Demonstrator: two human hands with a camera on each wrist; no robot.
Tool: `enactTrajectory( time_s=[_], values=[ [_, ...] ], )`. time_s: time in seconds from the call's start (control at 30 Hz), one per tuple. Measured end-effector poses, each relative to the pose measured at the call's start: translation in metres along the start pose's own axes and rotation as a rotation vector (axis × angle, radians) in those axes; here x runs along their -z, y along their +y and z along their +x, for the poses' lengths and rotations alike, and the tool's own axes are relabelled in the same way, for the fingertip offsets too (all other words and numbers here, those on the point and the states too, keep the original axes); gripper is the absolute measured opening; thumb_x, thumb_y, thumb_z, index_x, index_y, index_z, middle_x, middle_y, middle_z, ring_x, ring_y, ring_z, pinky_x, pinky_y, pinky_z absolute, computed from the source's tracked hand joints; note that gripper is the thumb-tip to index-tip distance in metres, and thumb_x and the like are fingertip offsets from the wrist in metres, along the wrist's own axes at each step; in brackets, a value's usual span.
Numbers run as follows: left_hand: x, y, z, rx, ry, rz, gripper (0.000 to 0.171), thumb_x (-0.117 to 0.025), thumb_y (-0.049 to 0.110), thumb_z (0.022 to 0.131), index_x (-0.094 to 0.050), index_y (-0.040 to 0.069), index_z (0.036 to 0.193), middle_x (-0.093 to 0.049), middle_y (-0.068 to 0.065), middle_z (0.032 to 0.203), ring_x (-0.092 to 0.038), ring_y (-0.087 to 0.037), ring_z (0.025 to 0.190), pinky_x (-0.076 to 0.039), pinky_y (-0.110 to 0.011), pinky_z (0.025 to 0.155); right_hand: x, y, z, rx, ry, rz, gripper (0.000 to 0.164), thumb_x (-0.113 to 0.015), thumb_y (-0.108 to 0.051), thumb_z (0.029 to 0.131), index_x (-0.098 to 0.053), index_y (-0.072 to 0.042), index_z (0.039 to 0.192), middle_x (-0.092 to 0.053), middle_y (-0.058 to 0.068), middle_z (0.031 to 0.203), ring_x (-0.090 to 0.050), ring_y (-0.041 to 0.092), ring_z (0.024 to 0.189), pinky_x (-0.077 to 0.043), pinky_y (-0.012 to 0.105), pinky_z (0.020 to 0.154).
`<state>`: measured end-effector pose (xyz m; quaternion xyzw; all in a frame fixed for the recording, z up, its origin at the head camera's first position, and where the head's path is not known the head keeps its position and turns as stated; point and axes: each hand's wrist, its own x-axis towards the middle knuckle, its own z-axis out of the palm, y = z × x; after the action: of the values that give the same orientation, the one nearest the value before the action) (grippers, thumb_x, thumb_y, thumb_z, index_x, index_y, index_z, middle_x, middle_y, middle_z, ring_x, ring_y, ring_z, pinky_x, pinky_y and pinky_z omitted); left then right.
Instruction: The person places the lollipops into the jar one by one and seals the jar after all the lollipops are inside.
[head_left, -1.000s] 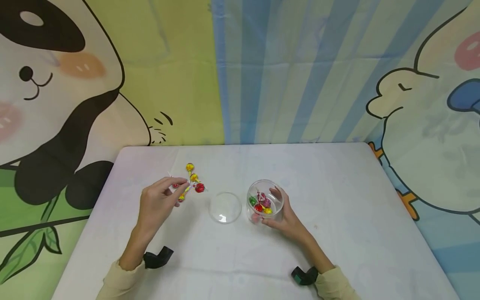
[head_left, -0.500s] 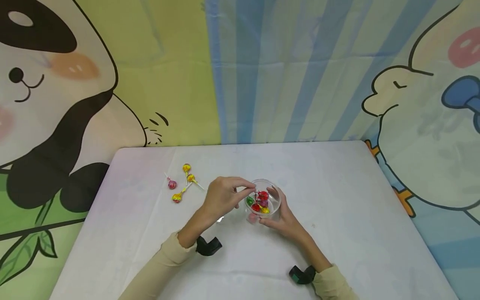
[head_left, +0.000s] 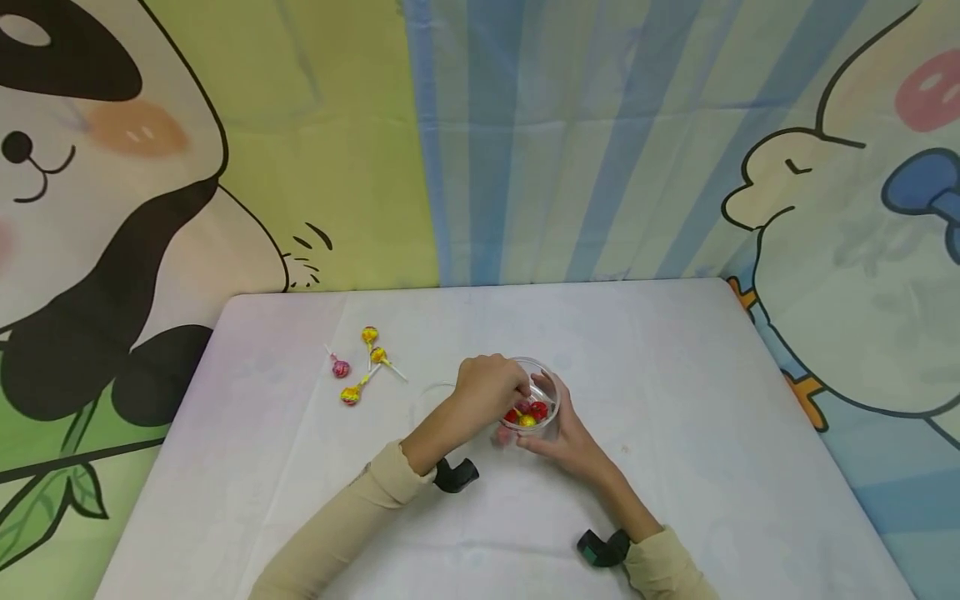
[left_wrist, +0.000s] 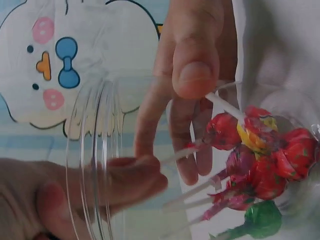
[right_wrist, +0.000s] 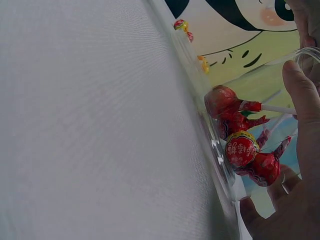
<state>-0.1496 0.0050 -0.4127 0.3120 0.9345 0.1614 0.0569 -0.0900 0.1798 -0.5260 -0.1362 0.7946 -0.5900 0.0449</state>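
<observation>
My right hand (head_left: pixel 567 437) holds a clear round jar (head_left: pixel 533 427) around its right side, fingers behind and thumb in front. Inside lie several wrapped lollipops, among them red ones (right_wrist: pixel 265 169), a green one (left_wrist: pixel 263 220) and a yellow one (head_left: pixel 528 421). My left hand (head_left: pixel 486 390) reaches over the rim. In the left wrist view its fingertips (left_wrist: pixel 147 170) are inside the mouth, pinching the stick of a red lollipop (left_wrist: pixel 222 131) that rests against the others. The jar's left part is hidden behind my left hand in the head view.
Several lollipops lie at the left on the white table (head_left: pixel 675 375): yellow ones (head_left: pixel 350 395) and a pink one (head_left: pixel 341 367). A clear round lid (head_left: pixel 426 400) lies left of the jar, partly covered by my left hand. A printed cloth (head_left: pixel 525 150) hangs behind the table.
My left hand has moved right from the loose lollipops to the jar, carrying a red lollipop, and its fingers have gone down into the mouth. My right hand keeps holding the jar.
</observation>
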Motion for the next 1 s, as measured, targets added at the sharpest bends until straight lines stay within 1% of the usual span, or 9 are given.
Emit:
enactTrajectory(
  time_s=[0.17, 0.33, 0.47, 0.57, 0.63, 0.67, 0.77, 0.87, 1.0],
  values=[
    [0.001, 0.006, 0.000, 0.048, -0.052, 0.066, 0.004, -0.077, 0.022, 0.083, -0.080, 0.023, 0.085, -0.076, 0.006, 0.085, -0.063, -0.015, 0.069, -0.045, -0.028, 0.054, -0.003, 0.001, 0.001, -0.016, -0.009, -0.003, 0.104, -0.079, -0.017, 0.080, -0.006, -0.034, 0.153, -0.023, 0.011, 0.159, -0.023, 0.036, 0.147, -0.015, 0.064, 0.116],
    [-0.001, 0.014, 0.000, 0.082, -0.038, 0.103, 0.005, -0.076, 0.023, 0.083, -0.080, 0.022, 0.086, -0.075, 0.005, 0.083, -0.058, -0.014, 0.063, -0.044, -0.027, 0.053, -0.002, -0.002, 0.000, -0.038, -0.004, -0.012, 0.103, -0.079, -0.018, 0.080, -0.007, -0.033, 0.153, -0.024, 0.010, 0.159, -0.026, 0.035, 0.146, -0.016, 0.063, 0.116],
    [-0.001, 0.018, 0.000, 0.096, -0.031, 0.131, 0.004, -0.077, 0.021, 0.082, -0.078, 0.020, 0.079, -0.071, 0.007, 0.073, -0.051, -0.012, 0.057, -0.039, -0.026, 0.049, -0.001, -0.004, 0.000, -0.047, 0.003, -0.015, 0.102, -0.078, -0.017, 0.081, -0.007, -0.030, 0.153, -0.024, 0.009, 0.159, -0.025, 0.035, 0.146, -0.015, 0.063, 0.116],
    [0.000, 0.020, -0.006, 0.102, -0.008, 0.167, 0.004, -0.077, 0.022, 0.082, -0.076, 0.019, 0.080, -0.069, 0.006, 0.072, -0.048, -0.011, 0.055, -0.036, -0.026, 0.047, -0.001, 0.000, 0.000, -0.033, 0.006, -0.010, 0.102, -0.078, -0.015, 0.081, -0.007, -0.029, 0.154, -0.025, 0.009, 0.158, -0.025, 0.035, 0.146, -0.016, 0.063, 0.116],
    [0.000, 0.019, -0.016, 0.085, 0.045, 0.191, 0.009, -0.079, 0.024, 0.080, -0.075, 0.018, 0.086, -0.070, 0.005, 0.078, -0.052, -0.012, 0.055, -0.036, -0.024, 0.046, -0.002, 0.001, 0.001, -0.021, 0.003, 0.001, 0.102, -0.078, -0.014, 0.081, -0.007, -0.027, 0.154, -0.025, 0.011, 0.158, -0.025, 0.037, 0.145, -0.017, 0.063, 0.115],
    [-0.001, 0.017, -0.024, 0.078, 0.099, 0.184, 0.011, -0.078, 0.024, 0.081, -0.075, 0.018, 0.090, -0.071, 0.006, 0.082, -0.053, -0.011, 0.055, -0.035, -0.022, 0.045, -0.003, 0.001, 0.001, -0.015, 0.001, 0.004, 0.102, -0.078, -0.013, 0.080, -0.008, -0.025, 0.154, -0.025, 0.012, 0.157, -0.025, 0.038, 0.145, -0.017, 0.064, 0.115],
    [-0.005, 0.006, -0.051, 0.051, 0.309, 0.096, 0.018, -0.077, 0.023, 0.083, -0.075, 0.018, 0.101, -0.073, 0.007, 0.093, -0.053, -0.008, 0.053, -0.031, -0.016, 0.043, -0.004, 0.001, 0.001, -0.004, -0.005, -0.002, 0.102, -0.078, -0.014, 0.080, -0.008, -0.023, 0.154, -0.027, 0.014, 0.157, -0.026, 0.038, 0.145, -0.018, 0.064, 0.114],
    [-0.009, -0.009, -0.080, 0.052, 0.498, -0.005, 0.024, -0.077, 0.019, 0.083, -0.074, 0.018, 0.107, -0.074, 0.007, 0.100, -0.046, -0.001, 0.048, -0.026, -0.010, 0.042, -0.005, 0.000, 0.002, -0.011, 0.000, -0.016, 0.102, -0.079, -0.016, 0.079, -0.010, -0.021, 0.154, -0.028, 0.012, 0.156, -0.026, 0.037, 0.145, -0.017, 0.064, 0.115],
    [-0.010, -0.028, -0.110, 0.100, 0.600, -0.056, 0.033, -0.079, 0.015, 0.080, -0.072, 0.017, 0.112, -0.073, 0.004, 0.105, -0.047, 0.002, 0.048, -0.026, -0.008, 0.042, -0.002, 0.001, 0.001, -0.033, 0.025, -0.027, 0.101, -0.080, -0.014, 0.078, -0.012, -0.018, 0.153, -0.028, 0.007, 0.157, -0.024, 0.033, 0.147, -0.014, 0.064, 0.116]
  ],
)
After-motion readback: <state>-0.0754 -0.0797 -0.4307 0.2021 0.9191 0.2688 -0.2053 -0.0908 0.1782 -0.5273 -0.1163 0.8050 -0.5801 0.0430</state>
